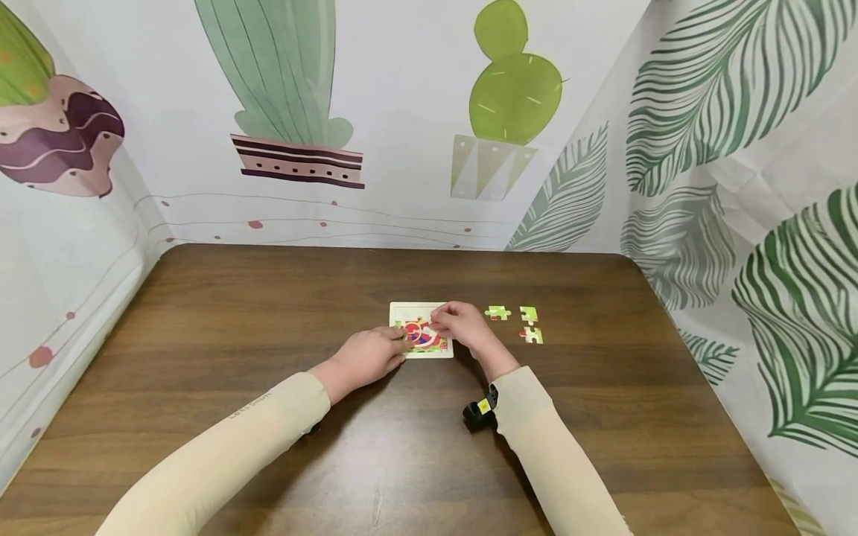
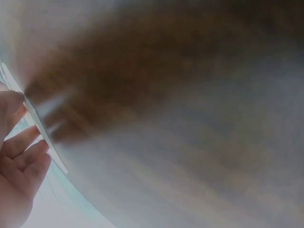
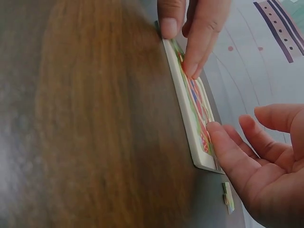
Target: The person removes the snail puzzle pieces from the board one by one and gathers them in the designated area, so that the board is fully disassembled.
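Bracing the jigsaw tray (image 1: 432, 355) from its left with a straight-fingered left hand (image 1: 367, 357) should aid the right hand (image 1: 465, 327), whose grip I cannot tell.

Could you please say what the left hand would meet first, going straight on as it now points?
The bare left hand touches the rectangular cream-framed jigsaw puzzle; straight on, it would probably meet the bare right hand first, though their relative heights are unclear.
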Motion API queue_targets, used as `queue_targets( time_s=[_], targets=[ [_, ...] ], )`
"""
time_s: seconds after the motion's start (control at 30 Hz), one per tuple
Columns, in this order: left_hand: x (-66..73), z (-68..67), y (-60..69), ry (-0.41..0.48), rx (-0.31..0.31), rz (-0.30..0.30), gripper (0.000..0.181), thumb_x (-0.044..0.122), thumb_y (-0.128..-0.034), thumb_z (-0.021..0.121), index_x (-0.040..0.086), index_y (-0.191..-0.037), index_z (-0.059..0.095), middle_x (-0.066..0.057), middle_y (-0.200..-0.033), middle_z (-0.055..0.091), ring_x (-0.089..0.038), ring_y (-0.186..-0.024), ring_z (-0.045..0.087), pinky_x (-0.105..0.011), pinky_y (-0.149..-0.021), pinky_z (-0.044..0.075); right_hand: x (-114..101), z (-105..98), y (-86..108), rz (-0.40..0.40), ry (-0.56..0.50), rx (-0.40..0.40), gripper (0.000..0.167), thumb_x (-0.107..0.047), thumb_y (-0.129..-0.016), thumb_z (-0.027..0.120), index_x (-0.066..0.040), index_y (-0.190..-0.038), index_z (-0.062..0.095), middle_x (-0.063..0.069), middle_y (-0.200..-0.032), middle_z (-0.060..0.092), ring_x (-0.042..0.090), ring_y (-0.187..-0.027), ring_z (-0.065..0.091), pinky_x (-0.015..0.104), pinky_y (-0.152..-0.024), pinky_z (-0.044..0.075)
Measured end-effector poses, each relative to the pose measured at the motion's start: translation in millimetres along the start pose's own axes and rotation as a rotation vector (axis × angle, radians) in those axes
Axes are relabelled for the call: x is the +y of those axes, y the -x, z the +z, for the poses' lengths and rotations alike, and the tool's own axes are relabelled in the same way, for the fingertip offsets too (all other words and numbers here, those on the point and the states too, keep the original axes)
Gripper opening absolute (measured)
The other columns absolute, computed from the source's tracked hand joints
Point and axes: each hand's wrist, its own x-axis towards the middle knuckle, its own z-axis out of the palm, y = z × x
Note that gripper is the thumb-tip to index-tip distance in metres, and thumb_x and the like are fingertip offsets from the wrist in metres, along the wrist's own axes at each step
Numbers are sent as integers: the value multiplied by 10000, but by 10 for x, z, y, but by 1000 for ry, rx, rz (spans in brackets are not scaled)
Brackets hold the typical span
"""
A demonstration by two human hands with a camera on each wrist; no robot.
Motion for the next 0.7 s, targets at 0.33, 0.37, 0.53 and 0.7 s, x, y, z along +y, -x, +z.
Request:
queue_targets(
  time_s=[0.33,0.37,0.53,0.7],
  targets=[
    [65,-13,-22,8,-30,-68,311,221,-968,700,119,-1258,749,-118,-1338,710,-290,-1238,692,-445,-928,602,7,36,-35,20,42,16,204,-78,-1019,591,86,-1117,663,225,-1069,733,134,-867,721,306,-860,629],
    [68,-8,-19,5,-32,-73,313,220,-967,700,115,-1259,747,-121,-1340,709,-291,-1243,689,-446,-930,601,4,40,-41,25,44,17,206,-79,-1013,603,83,-1124,664,219,-1067,729,138,-868,719,303,-859,628],
    [82,1,-14,-7,-23,-74,304,198,-962,700,105,-1247,752,-131,-1322,717,-295,-1242,690,-444,-942,595,-14,60,-65,70,46,28,255,-69,-981,655,67,-1195,679,208,-1113,709,123,-848,688,281,-867,623],
    [84,11,-26,-29,-22,-68,295,199,-965,691,114,-1239,757,-126,-1312,723,-292,-1238,691,-436,-943,596,-35,65,-83,103,49,33,284,-50,-974,658,74,-1227,695,247,-1202,711,97,-836,682,279,-880,620]
  ],
)
